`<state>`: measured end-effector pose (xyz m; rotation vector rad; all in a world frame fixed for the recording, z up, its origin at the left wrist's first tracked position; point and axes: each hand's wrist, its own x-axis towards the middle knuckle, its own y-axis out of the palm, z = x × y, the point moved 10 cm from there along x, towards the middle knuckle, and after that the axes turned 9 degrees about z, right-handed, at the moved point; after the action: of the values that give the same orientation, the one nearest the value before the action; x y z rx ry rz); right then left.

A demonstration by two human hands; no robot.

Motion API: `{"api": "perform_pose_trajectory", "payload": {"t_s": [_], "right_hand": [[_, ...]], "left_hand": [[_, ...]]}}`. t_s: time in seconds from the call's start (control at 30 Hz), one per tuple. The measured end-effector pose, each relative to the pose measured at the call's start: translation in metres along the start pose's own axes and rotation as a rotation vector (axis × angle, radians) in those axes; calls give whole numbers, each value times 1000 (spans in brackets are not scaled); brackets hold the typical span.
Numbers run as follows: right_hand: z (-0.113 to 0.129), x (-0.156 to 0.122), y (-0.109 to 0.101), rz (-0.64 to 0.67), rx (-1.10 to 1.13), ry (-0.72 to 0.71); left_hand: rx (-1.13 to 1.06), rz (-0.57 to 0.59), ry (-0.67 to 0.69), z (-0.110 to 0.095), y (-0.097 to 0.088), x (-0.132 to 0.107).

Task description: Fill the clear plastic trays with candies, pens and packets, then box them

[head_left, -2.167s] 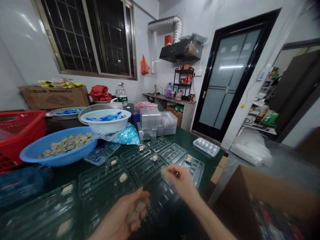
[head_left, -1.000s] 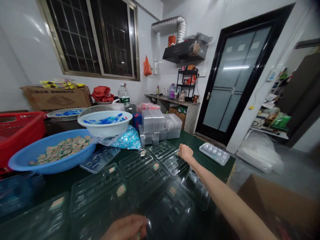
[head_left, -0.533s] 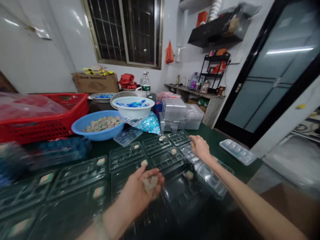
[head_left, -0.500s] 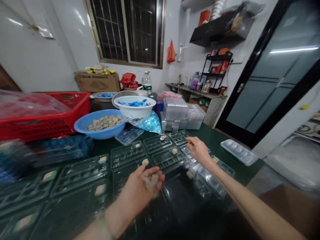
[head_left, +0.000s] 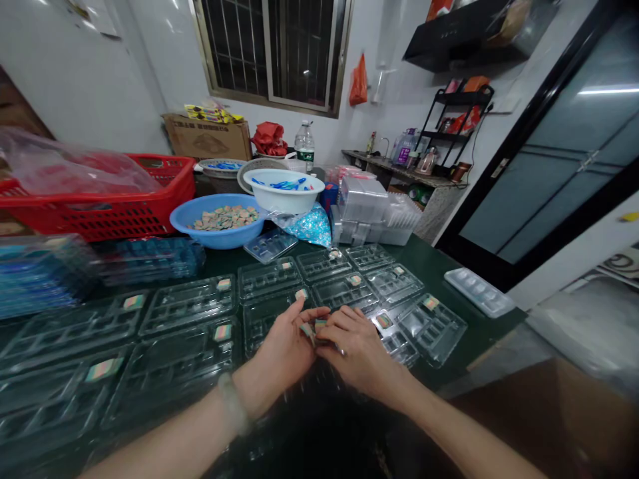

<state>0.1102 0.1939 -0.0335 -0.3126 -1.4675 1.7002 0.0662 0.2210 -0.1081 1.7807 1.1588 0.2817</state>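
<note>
Left hand (head_left: 282, 352) curls around pieces (head_left: 306, 330), probably keeping them close; my right hand (head_left: 357, 352) meets it, fingertips bunched, grip unclear. Trays (head_left: 434, 334) lie flat across the desk (head_left: 430, 267), likely for reach.

Clock centred on right hand (head_left: 357, 349): left hand (head_left: 279, 346) blocks 9 o'clock. Low clear trays (head_left: 392, 286) cover counter (head_left: 429, 259), 10 to 2; passage above. Taller: blue basin (head_left: 219, 239) at 10, stacked boxes (head_left: 362, 199) at 12. Bare strip 1–2, before white tray (head_left: 479, 293).
</note>
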Motion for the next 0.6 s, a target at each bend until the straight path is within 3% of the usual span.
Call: {"api": "perform_pose_trajectory", "payload": {"t_s": [0.27,0.37,0.5,0.6], "right_hand": [[-3,-11,-13,-161,122,92],[-3,-17,-22,-224,1,109],[5,-19,-16,-185,-177,55],[2,-21,-15,-175,-96,50]], "left_hand": [[81,-33,-19,5,-9,-9],[142,-52,-71,11,-15,-15],[351,-13,-25,4,-10,-20],[388,0,-2,2,-7,-21]]}}
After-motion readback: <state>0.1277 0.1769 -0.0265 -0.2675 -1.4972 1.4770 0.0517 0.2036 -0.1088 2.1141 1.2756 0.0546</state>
